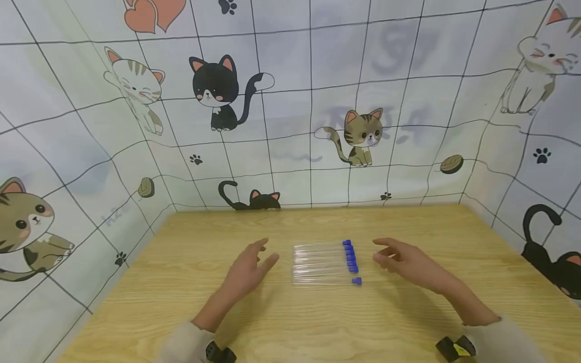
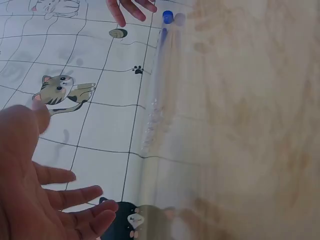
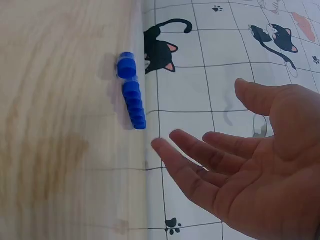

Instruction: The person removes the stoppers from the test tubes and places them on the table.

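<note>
Several clear test tubes (image 1: 317, 262) with blue caps (image 1: 350, 256) lie side by side on the wooden table, caps toward the right. One tube at the near side has its cap (image 3: 126, 66) set slightly apart from the others. My left hand (image 1: 249, 269) hovers left of the tubes' clear ends, fingers relaxed and holding nothing. On the capped side my right hand (image 1: 404, 259) is held above the table, its fingers loosely bent with nothing in them. Both palms face inward, and the right wrist view shows the spread fingers (image 3: 195, 175) apart from the caps.
The wooden table (image 1: 308, 322) reaches back to a white cloth wall (image 1: 290, 171) printed with cats and grid lines, which also rises at left and right. A dark wrist device (image 1: 220, 352) sits at the left sleeve and another (image 1: 455, 348) at the right.
</note>
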Demonstrator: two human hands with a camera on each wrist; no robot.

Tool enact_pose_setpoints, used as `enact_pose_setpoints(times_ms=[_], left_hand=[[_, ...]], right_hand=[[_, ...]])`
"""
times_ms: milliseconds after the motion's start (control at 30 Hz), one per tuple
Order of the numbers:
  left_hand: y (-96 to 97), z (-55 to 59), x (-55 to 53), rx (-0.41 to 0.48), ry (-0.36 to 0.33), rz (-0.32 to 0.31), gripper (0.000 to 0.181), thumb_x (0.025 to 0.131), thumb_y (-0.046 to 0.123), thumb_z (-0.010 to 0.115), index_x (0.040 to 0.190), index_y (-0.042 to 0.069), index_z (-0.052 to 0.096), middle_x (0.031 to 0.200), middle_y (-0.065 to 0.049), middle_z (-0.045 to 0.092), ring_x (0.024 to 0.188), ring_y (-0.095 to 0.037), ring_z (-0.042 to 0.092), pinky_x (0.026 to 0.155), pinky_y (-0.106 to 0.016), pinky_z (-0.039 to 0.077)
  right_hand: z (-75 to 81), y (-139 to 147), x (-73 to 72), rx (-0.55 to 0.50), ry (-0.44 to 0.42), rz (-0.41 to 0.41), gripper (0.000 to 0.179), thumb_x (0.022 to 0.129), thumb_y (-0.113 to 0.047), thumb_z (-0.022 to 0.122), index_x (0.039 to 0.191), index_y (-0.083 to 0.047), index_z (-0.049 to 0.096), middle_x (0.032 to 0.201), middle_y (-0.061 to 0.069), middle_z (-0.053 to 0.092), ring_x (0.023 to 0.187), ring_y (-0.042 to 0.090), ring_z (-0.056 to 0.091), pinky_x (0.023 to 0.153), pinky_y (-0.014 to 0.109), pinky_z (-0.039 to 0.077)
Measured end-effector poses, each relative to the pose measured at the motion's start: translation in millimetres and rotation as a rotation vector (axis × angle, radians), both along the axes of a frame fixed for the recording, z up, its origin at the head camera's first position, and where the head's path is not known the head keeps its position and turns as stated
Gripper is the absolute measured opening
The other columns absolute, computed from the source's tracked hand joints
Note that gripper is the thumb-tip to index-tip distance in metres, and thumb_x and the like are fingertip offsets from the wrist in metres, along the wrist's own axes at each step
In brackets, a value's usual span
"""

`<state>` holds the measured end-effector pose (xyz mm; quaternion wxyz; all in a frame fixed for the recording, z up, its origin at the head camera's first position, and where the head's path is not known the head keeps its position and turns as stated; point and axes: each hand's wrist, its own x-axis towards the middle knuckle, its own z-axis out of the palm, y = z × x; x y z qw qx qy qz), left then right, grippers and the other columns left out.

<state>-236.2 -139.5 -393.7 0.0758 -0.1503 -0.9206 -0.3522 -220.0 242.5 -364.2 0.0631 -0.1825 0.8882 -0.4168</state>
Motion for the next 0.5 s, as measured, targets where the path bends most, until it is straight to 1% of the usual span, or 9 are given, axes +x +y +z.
enact_pose_setpoints(times_ms=[67, 167, 267, 333, 400, 500], left_hand=[[3.1, -3.4, -0.3, 0.056, -0.036, -0.006, 0.062, 0.095, 0.047, 0.055, 0.136, 0.0, 0.046, 0.116, -0.018, 0.06, 0.091, -0.028, 0.061, 0.072, -0.042, 0.05], [8.0, -8.6, 0.7, 0.117, -0.105, -0.042, 0.057, 0.095, 0.041, 0.058, 0.129, -0.003, 0.05, 0.102, -0.015, 0.063, 0.078, -0.021, 0.061, 0.063, -0.035, 0.05], [11.9, -14.6, 2.5, 0.145, -0.17, -0.087, 0.051, 0.094, 0.037, 0.06, 0.123, -0.005, 0.052, 0.096, -0.013, 0.064, 0.076, -0.02, 0.062, 0.062, -0.035, 0.05], [13.9, -18.8, 3.7, 0.148, -0.205, -0.099, 0.049, 0.094, 0.036, 0.061, 0.12, -0.004, 0.054, 0.094, -0.012, 0.064, 0.075, -0.019, 0.061, 0.063, -0.035, 0.05], [15.6, -22.4, 4.9, 0.165, -0.215, -0.108, 0.046, 0.094, 0.034, 0.062, 0.119, -0.004, 0.055, 0.092, -0.011, 0.063, 0.075, -0.019, 0.061, 0.063, -0.034, 0.05], [17.6, -27.6, 6.0, 0.22, -0.223, -0.13, 0.044, 0.094, 0.03, 0.062, 0.119, -0.005, 0.055, 0.087, -0.008, 0.064, 0.069, -0.018, 0.059, 0.059, -0.032, 0.049]], right_hand=[[-3.1, -4, -0.6, -0.043, -0.051, 0.01, 0.059, 0.097, -0.034, 0.057, 0.139, 0.003, 0.039, 0.11, 0.017, 0.061, 0.094, 0.03, 0.063, 0.078, 0.04, 0.053], [-8.5, -11, -2.3, -0.106, -0.127, 0.008, 0.054, 0.095, -0.03, 0.06, 0.13, 0.009, 0.045, 0.1, 0.016, 0.063, 0.085, 0.028, 0.064, 0.075, 0.038, 0.054], [-15.4, -18, -3.7, -0.149, -0.202, -0.024, 0.046, 0.095, -0.027, 0.062, 0.121, 0.01, 0.05, 0.093, 0.015, 0.064, 0.081, 0.027, 0.064, 0.072, 0.039, 0.055], [-20.0, -21, -3.8, -0.169, -0.247, -0.045, 0.042, 0.094, -0.024, 0.063, 0.116, 0.009, 0.052, 0.091, 0.014, 0.064, 0.08, 0.026, 0.064, 0.071, 0.039, 0.055], [-23.8, -23, -3.5, -0.178, -0.272, -0.05, 0.04, 0.094, -0.022, 0.063, 0.116, 0.01, 0.053, 0.091, 0.013, 0.064, 0.08, 0.026, 0.064, 0.071, 0.039, 0.055], [-28.9, -25, -3.4, -0.198, -0.291, -0.033, 0.039, 0.093, -0.019, 0.064, 0.117, 0.01, 0.054, 0.091, 0.013, 0.064, 0.081, 0.026, 0.064, 0.071, 0.039, 0.054]])
